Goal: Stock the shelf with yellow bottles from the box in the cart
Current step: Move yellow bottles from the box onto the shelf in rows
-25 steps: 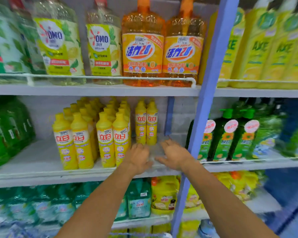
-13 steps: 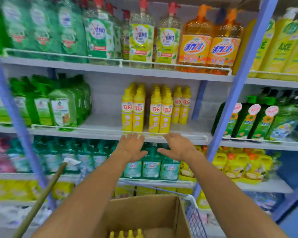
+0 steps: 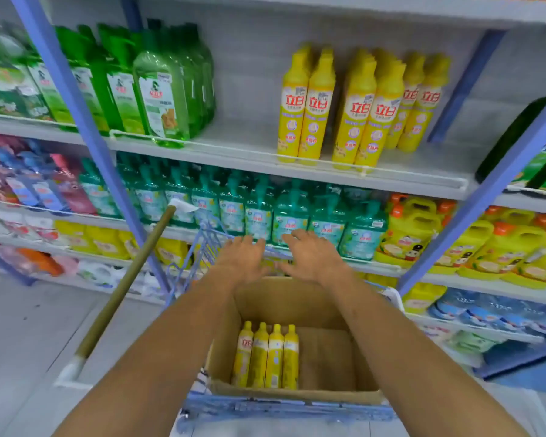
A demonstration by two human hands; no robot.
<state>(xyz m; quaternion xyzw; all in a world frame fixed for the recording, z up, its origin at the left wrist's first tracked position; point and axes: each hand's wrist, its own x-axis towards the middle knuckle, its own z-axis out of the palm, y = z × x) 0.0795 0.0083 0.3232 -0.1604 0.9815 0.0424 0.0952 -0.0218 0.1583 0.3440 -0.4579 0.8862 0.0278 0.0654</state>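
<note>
— Where do the bottles lie from the hands?

— Lower in the frame. The left hand (image 3: 241,258) and right hand (image 3: 312,258) hover over the far rim of the box (image 3: 328,357), fingers loosely spread and holding nothing. Four yellow bottles (image 3: 267,357) sit side by side in the box's left half, long axes running up-frame, caps toward the shelf.

— Which hand is nearer?

— The left, I'd judge; it lines up over the row. The box's right half shows bare cardboard.

— And the box?

— Inside the blue cart (image 3: 284,408). Matching shelved bottles (image 3: 360,111) stand on the shelf (image 3: 234,152), upper right.
</note>
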